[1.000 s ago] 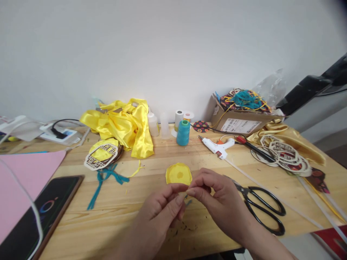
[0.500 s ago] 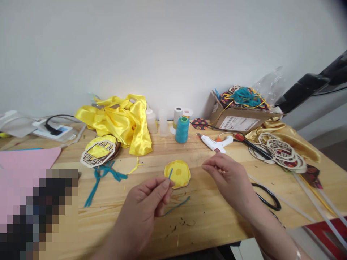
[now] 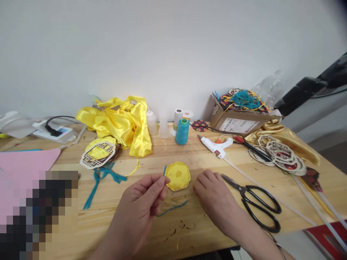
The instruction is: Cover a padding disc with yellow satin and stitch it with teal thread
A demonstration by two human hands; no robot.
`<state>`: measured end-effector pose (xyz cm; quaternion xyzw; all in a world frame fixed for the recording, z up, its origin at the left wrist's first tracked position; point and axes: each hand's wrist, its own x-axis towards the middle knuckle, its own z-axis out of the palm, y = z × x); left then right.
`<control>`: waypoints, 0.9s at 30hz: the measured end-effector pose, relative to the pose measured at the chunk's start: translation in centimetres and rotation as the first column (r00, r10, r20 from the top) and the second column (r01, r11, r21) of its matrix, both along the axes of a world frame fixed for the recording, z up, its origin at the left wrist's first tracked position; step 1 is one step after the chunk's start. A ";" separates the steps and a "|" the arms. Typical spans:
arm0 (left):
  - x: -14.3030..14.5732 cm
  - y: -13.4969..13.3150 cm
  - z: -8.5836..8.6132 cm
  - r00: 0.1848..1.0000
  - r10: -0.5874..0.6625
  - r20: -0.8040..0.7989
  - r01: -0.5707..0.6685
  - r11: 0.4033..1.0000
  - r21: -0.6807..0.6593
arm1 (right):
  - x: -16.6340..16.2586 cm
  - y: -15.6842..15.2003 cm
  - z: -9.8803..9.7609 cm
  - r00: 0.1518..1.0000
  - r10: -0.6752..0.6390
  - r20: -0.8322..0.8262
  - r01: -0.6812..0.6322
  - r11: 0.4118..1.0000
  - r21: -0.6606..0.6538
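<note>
My left hand (image 3: 141, 204) pinches a thin teal cord (image 3: 173, 208) between thumb and fingers; the cord's tip sticks up by the fingertips and its tail trails down onto the wooden table (image 3: 189, 155). Just beyond lies a small round yellow satin pad (image 3: 178, 176). My right hand (image 3: 214, 196) rests low on the table to the right of the pad, fingers curled together; I cannot make out anything in them. Black scissors (image 3: 257, 204) lie right of that hand.
At the back are crumpled yellow satin (image 3: 121, 122), a teal thread spool (image 3: 182, 132), small bottles, a white glue gun (image 3: 217, 146), a cardboard box (image 3: 238, 121) of cords. Wooden cut-out discs (image 3: 284, 155) lie right, another disc (image 3: 99, 153) and teal cords left. Pink sheet (image 3: 24, 162) far left.
My hands separated from a joint pinch. The right hand swung out to the right, then dropped back down beside the yellow pad, uncovering the scissors. The left hand kept the teal cord.
</note>
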<state>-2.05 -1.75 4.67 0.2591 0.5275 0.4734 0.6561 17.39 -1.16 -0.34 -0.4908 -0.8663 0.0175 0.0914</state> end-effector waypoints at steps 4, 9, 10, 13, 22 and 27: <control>0.0 -0.1 -0.4 1.000 -0.011 0.005 0.011 1.000 0.007 | 0.9 0.4 2.3 0.903 -0.154 -0.401 0.052 0.966 -0.254; 0.3 0.1 -0.3 0.996 -0.049 -0.081 0.051 0.998 0.029 | 2.0 1.4 5.4 0.585 -0.516 -0.626 -0.013 0.766 -0.643; 0.3 0.2 -0.1 0.992 -0.067 -0.111 0.072 0.997 0.041 | 2.0 1.7 5.8 0.526 -0.562 -0.638 -0.053 0.727 -0.684; 0.5 0.7 0.7 0.974 -0.117 -0.195 0.134 0.988 0.078 | 1.9 2.6 6.4 0.391 -0.610 -0.690 -0.217 0.667 -0.713; 1.4 2.7 2.6 0.971 -0.094 -0.220 0.144 0.964 0.222 | 0.3 4.6 9.3 0.390 -0.618 -0.683 -0.412 0.546 -0.730; 3.0 3.8 3.1 0.983 -0.097 -0.156 0.142 0.939 0.314 | -0.4 5.4 10.6 0.536 -0.524 -0.662 -0.387 0.545 -0.744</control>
